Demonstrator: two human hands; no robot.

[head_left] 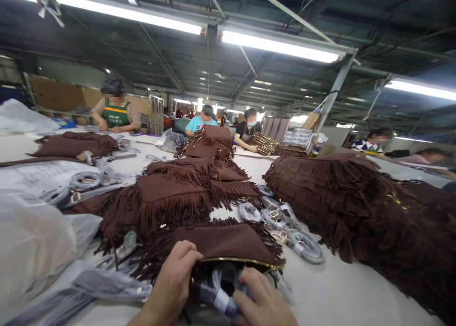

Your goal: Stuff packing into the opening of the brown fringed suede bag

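Observation:
A brown fringed bag (228, 243) lies in front of me with its gold zipper open toward me. My left hand (174, 278) is closed on the left end of the bag's opening, thumb and fingers at the zipper edge. In the mouth of the bag sits a plastic-wrapped strap bundle (221, 298) with a white band around it. My right hand (263, 300) has its fingers bent around the right side of this bundle. The inside of the bag is dark and mostly hidden.
More fringed bags (171, 193) are stacked ahead, and a large pile of them (331, 193) rises on the right. Plastic-wrapped coiled straps (305, 246) lie between. Clear plastic (32, 250) covers the left. Several co-workers, one in a green apron (117, 115), stand beyond.

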